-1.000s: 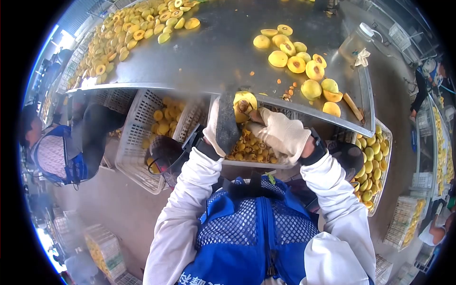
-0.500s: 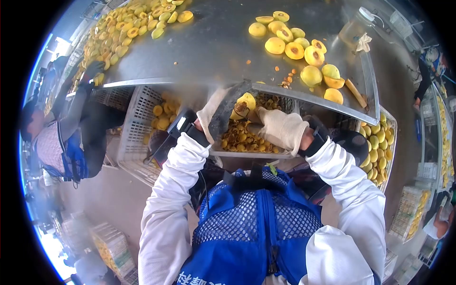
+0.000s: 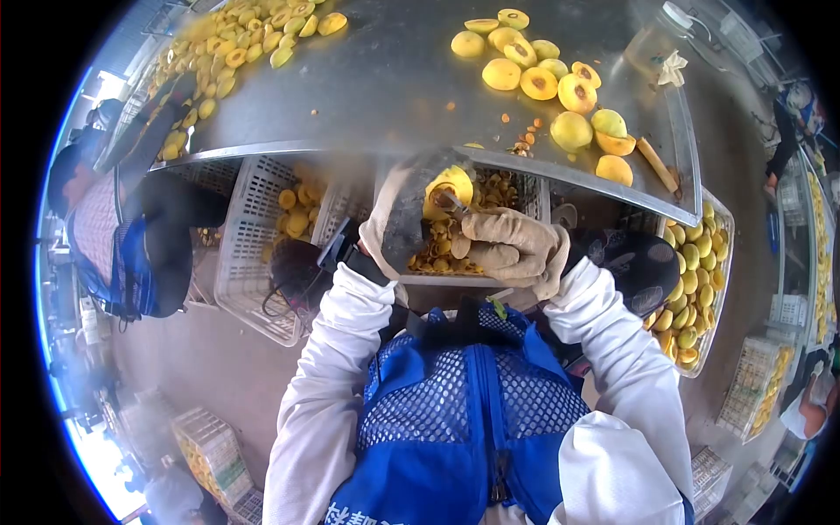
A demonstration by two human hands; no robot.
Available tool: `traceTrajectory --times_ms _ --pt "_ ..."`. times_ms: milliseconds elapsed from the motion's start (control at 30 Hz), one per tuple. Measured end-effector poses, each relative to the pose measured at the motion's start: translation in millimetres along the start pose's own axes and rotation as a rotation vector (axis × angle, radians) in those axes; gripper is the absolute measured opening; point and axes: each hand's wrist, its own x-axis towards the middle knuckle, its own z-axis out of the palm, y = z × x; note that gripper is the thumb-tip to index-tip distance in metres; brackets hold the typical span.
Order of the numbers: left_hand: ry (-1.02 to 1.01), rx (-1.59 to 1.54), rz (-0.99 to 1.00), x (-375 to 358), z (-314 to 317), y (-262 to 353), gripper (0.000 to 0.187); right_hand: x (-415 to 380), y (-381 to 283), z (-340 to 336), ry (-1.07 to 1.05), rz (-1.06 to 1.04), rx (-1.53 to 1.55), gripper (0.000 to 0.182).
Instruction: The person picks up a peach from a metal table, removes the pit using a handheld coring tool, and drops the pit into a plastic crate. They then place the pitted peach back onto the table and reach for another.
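Note:
My left hand, in a beige and dark, dirty glove, is closed around a yellow peach half with its cut face turned toward my right hand. My right hand, in a beige knit glove, has its fingers curled round a small pitting tool. Only the metal end of the pitting tool shows, at the peach's hollow; its handle is hidden in the fist. Below both hands, a white crate holds brownish-yellow peach scraps.
A metal table carries several peach halves, loose bits, a wooden stick and a clear jug. A large peach pile lies at the far left, near another person. Peach-filled crates flank my knees.
My right hand has rolled over, its curled fingers now showing, and the metal tool end has come into view at the peach. The peach's cut face is more visible.

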Motion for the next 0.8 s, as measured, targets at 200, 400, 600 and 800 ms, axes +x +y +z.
traceTrajectory --times_ms 200,400,600,800 --pt "0.348 0.457 0.330 -13.4 7.2 12.8 0.062 -2.5 7.0 6.9 -0.243 0.044 0.583 0.032" --pt "0.460 1.096 0.194 -41.2 -123.9 23.1 0.032 -3.3 -20.0 15.2 0.236 0.218 -0.556 0.026" --pt "0.497 0.850 0.025 38.4 -168.6 5.1 0.031 -3.7 -11.0 10.7 0.465 0.242 -0.593 0.047" --pt "0.103 1.129 -0.047 221.1 -17.5 14.1 0.060 -11.3 11.6 -11.5 0.461 0.037 -0.760 0.043"
